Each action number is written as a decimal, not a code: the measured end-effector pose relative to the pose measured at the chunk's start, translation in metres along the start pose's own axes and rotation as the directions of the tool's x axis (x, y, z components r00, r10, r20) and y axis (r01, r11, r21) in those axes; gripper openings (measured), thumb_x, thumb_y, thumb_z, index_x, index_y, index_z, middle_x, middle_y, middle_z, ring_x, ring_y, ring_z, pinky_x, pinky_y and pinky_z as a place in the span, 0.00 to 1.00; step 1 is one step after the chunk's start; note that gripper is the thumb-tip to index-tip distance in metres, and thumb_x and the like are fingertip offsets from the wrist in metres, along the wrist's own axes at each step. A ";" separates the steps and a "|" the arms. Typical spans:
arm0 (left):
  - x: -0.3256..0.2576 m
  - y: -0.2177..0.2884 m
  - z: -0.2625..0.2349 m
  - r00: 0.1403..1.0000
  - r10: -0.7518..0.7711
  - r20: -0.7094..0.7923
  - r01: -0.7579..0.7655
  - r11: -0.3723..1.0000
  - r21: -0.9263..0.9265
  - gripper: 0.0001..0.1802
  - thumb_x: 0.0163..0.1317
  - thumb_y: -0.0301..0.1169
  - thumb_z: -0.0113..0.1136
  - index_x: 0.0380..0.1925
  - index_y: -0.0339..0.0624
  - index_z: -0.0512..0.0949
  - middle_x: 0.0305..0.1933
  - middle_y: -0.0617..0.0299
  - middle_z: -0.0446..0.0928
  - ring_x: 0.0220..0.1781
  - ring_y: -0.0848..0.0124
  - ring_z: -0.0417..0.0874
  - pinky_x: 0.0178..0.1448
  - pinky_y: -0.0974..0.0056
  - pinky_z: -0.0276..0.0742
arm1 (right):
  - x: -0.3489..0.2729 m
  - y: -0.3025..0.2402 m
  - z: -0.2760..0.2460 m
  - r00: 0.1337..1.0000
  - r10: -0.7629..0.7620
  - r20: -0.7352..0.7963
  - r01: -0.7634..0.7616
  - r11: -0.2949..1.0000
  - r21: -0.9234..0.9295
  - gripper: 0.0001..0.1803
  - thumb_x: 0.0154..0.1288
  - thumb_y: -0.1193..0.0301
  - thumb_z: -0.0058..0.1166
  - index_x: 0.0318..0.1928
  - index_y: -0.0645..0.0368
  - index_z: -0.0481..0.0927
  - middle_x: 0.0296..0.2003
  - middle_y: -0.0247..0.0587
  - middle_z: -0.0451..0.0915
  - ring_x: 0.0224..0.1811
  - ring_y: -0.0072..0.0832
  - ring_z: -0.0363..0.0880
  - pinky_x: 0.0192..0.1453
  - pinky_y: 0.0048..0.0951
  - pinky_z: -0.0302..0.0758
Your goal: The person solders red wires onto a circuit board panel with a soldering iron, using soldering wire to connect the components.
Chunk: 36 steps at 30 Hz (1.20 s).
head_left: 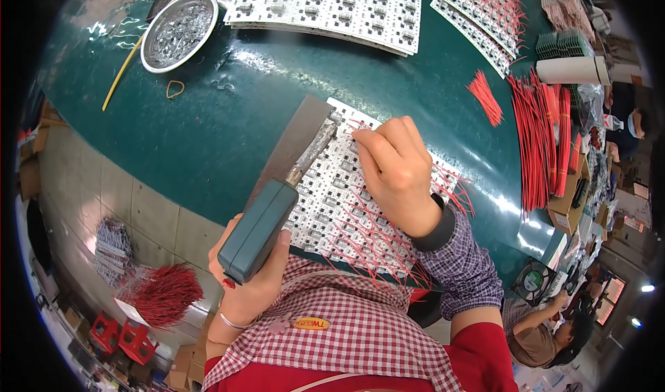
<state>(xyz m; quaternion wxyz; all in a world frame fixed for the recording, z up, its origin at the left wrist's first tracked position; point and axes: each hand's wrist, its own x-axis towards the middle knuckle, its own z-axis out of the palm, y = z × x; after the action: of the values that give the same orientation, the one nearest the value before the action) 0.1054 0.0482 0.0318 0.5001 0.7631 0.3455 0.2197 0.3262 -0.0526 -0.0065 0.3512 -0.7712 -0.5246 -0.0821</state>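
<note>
two red stools (pixel 138 342) stand on the floor (pixel 149 212) near cardboard boxes (pixel 182 367).

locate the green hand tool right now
In the head view, the green hand tool is left of centre, held in the left hand, its metal tip near the top corner of the white circuit-board sheet.

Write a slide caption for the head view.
Left hand grips a green soldering gun, right hand pinched above a white circuit board with red wires.

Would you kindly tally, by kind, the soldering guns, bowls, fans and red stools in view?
Soldering gun: 1
Bowl: 1
Fan: 1
Red stools: 2
Total: 5
</note>
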 end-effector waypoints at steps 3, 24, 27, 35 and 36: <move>0.000 0.003 -0.001 0.999 -0.018 0.027 0.018 1.000 0.015 0.11 0.55 0.18 0.70 0.39 0.28 0.83 0.38 0.54 0.83 0.33 0.70 0.83 0.37 0.68 0.79 | -0.001 0.001 0.001 1.000 0.006 0.030 -0.007 0.999 0.037 0.12 0.52 0.86 0.65 0.38 0.62 0.83 0.30 0.41 0.73 0.32 0.38 0.74 0.34 0.38 0.71; -0.003 -0.003 -0.005 0.994 0.015 0.107 -0.023 0.997 0.073 0.10 0.57 0.19 0.70 0.39 0.33 0.81 0.34 0.58 0.82 0.30 0.75 0.81 0.35 0.69 0.77 | 0.001 -0.002 0.001 0.995 0.030 0.095 -0.031 0.999 0.009 0.11 0.53 0.85 0.64 0.37 0.61 0.83 0.29 0.41 0.72 0.32 0.39 0.75 0.34 0.39 0.72; -0.014 -0.014 -0.006 1.000 0.019 0.006 -0.019 0.999 0.049 0.14 0.57 0.19 0.71 0.44 0.30 0.81 0.38 0.58 0.84 0.31 0.77 0.80 0.34 0.69 0.77 | 0.001 -0.002 0.001 0.994 0.029 0.105 -0.029 1.000 -0.007 0.11 0.53 0.84 0.64 0.37 0.61 0.83 0.29 0.41 0.72 0.32 0.39 0.75 0.34 0.39 0.72; -0.010 0.008 -0.007 0.918 -0.396 -0.012 0.324 0.768 -0.553 0.29 0.53 0.15 0.72 0.57 0.33 0.77 0.50 0.51 0.82 0.31 0.74 0.80 0.29 0.70 0.75 | 0.006 0.007 -0.018 0.991 0.072 0.112 -0.079 0.995 0.062 0.10 0.56 0.83 0.64 0.39 0.62 0.83 0.32 0.44 0.76 0.35 0.42 0.77 0.38 0.39 0.75; -0.009 0.005 -0.009 0.922 -0.386 -0.019 0.300 0.745 -0.596 0.33 0.53 0.14 0.71 0.61 0.33 0.74 0.51 0.49 0.81 0.30 0.74 0.80 0.28 0.70 0.74 | 0.008 0.011 -0.025 0.990 0.087 0.113 -0.105 0.981 0.161 0.10 0.57 0.83 0.64 0.40 0.63 0.84 0.34 0.44 0.78 0.37 0.43 0.78 0.39 0.39 0.75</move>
<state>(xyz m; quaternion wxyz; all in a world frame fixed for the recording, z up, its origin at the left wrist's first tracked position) 0.0947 0.0453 0.0405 0.7153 0.4786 0.4304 0.2721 0.3453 -0.0646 0.0109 0.3896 -0.7669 -0.5096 0.0199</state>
